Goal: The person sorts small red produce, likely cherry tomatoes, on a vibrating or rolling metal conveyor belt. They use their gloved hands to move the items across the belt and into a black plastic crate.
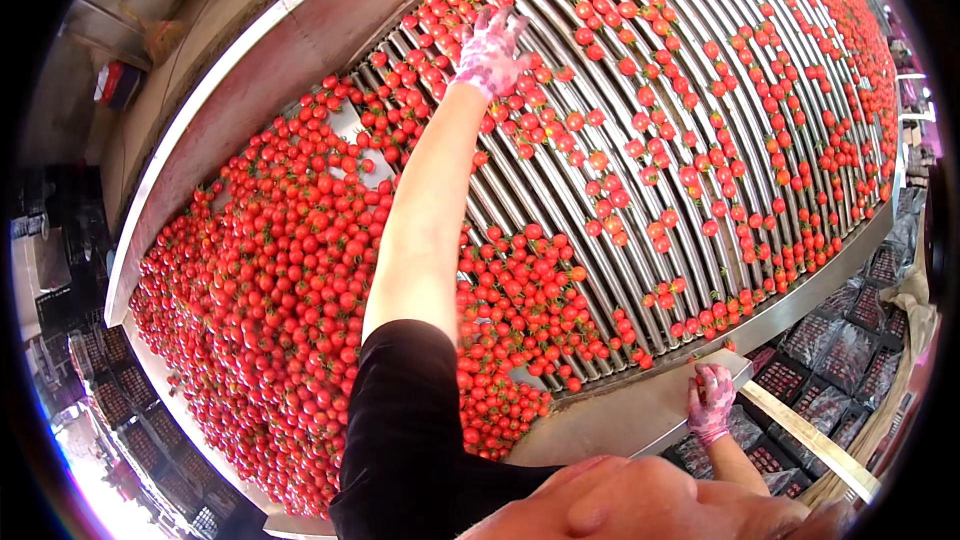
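Note:
My left hand (491,52), in a pink-and-white patterned glove, reaches far over the metal roller conveyor (525,187). Its fingers are spread, palm down, among small red tomatoes (442,15) with green stems. Those under the palm are hidden. To the left of my arm, a dense heap of tomatoes (285,300) fills the metal infeed hopper (225,67). My right hand (709,401), gloved alike, is at the near side by a metal ledge (720,366). Its fingers are curled, with a dark red patch between them; whether it holds a tomato is unclear.
A metal side rail (817,277) runs along the conveyor's near edge. Beyond it, black crates (814,334), some under clear plastic, sit below at the right. A wooden strip (810,439) slants past my right hand. More crates (139,390) stand at the left.

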Demonstrator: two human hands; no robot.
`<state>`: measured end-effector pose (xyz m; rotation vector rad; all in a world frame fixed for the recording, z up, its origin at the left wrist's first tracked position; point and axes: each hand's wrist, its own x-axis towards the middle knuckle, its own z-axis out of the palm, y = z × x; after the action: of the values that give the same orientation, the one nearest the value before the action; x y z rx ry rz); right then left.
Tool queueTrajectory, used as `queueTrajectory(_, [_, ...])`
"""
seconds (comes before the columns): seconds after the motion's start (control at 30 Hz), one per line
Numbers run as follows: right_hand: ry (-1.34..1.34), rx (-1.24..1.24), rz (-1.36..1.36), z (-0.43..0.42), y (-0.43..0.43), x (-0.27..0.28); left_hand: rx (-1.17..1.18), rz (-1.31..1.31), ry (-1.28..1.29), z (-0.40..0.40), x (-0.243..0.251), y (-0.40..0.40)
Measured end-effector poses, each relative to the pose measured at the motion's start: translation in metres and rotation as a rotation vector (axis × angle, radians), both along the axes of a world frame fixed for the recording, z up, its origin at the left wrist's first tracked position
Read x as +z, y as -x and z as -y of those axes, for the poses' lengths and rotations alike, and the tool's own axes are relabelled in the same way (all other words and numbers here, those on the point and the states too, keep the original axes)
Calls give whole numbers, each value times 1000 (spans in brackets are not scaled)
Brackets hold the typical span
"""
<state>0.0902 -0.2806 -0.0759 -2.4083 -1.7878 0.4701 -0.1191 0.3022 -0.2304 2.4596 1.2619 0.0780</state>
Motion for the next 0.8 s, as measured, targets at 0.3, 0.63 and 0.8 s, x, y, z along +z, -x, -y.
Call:
queueTrajectory(0.3, [49, -19, -27, 9, -1, 0, 438, -260, -12, -21, -60, 98])
queueTrajectory(0.63, [52, -22, -56, 11, 1, 0, 327, 36, -102, 86, -33, 51])
queueTrajectory(0.8, [-58, -24, -105, 17, 0, -8, 270, -55, -107, 134, -43, 50])
